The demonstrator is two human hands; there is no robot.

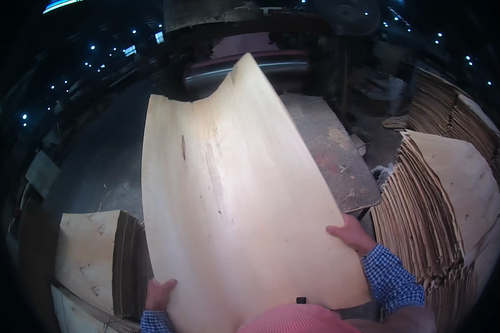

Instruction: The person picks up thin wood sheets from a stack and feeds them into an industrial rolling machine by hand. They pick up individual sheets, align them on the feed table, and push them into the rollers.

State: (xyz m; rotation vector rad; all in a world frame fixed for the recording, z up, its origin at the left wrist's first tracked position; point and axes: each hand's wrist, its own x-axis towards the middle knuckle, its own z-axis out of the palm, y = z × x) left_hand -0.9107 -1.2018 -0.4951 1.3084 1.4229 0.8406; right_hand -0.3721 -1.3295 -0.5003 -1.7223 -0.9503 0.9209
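Observation:
A large, pale wood veneer sheet (244, 183) spans the middle of the view, curved along its length, with a wavy far edge and a few dark knots and streaks. My left hand (159, 293) grips its near left edge, thumb on the top face. Farther up the right edge, my right hand (353, 233) clasps the sheet the same way, thumb on top. The fingers of both hands are hidden beneath the sheet. Its far end rises in front of a metal roller (247, 69).
A tall veneer stack (416, 211) stands close on the right, with another stack (450, 105) behind it. A lower veneer stack (89, 255) is at left. A worn, dusty table (339, 155) lies beyond the sheet's right edge, leading toward the roller machine.

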